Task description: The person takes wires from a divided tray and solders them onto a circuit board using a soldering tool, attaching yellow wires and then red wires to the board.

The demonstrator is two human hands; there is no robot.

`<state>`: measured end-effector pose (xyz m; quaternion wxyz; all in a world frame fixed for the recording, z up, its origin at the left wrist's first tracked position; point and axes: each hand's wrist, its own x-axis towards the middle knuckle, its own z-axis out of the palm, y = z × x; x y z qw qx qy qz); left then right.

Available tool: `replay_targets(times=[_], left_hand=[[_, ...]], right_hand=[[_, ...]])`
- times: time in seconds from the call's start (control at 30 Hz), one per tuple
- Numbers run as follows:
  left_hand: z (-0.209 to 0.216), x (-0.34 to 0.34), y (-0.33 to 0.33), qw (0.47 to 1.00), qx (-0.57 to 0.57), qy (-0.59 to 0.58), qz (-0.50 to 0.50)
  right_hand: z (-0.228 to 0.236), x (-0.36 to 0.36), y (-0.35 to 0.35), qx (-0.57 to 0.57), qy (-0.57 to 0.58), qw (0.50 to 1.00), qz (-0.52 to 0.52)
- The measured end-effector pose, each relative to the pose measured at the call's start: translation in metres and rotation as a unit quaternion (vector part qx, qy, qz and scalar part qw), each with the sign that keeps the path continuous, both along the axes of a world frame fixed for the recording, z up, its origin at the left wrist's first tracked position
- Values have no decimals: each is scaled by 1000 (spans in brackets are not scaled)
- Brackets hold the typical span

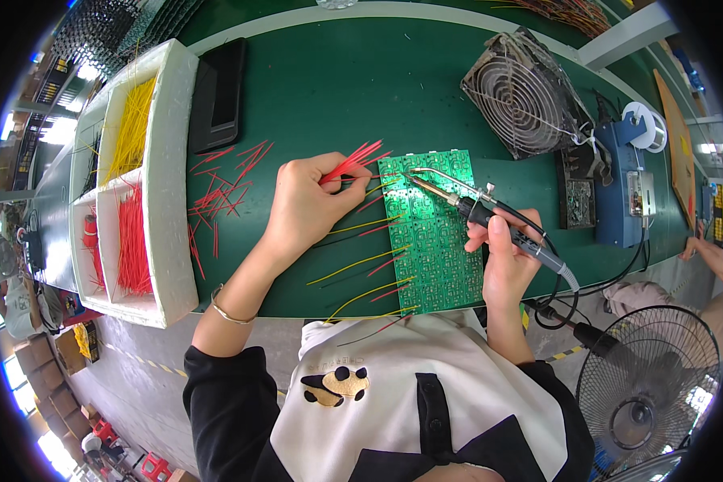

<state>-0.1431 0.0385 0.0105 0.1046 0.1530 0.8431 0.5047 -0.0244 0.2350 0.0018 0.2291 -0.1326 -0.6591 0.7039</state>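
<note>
My left hand (pixel 317 197) pinches a bundle of short red wires (pixel 357 161), close to the upper left edge of a green circuit board panel (pixel 438 241). In my right hand (pixel 504 253) is a soldering iron (pixel 482 215), with a thin curved metal tube fixed along it. Its tip points at the board's upper left part, beside the end of a red wire coming from my left hand. Several yellow, red and black wires (pixel 360 255) stick out leftward from the board's left edge.
Loose red wires (pixel 221 193) lie left of my hand, beside a white foam box (pixel 173 185) of sorted wires. Behind it rests a black phone (pixel 218 92). A boxed fan (pixel 514 96) and a blue solder feeder (pixel 618 177) stand at right. A floor fan (pixel 643 394) is lower right.
</note>
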Motion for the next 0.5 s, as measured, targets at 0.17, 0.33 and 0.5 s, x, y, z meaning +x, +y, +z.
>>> replay_targets(times=[0.17,0.33,0.5], left_hand=[[-1,-1,0,1000,1,4,-2],[-1,-1,0,1000,-1,-8,1],[0,0,-1,1000,1,-5,1]], right_hand=[[0,0,1,13,6,1000,8],[-1,1,1,14,6,1000,-1],[-1,2,1,-12,6,1000,-10]])
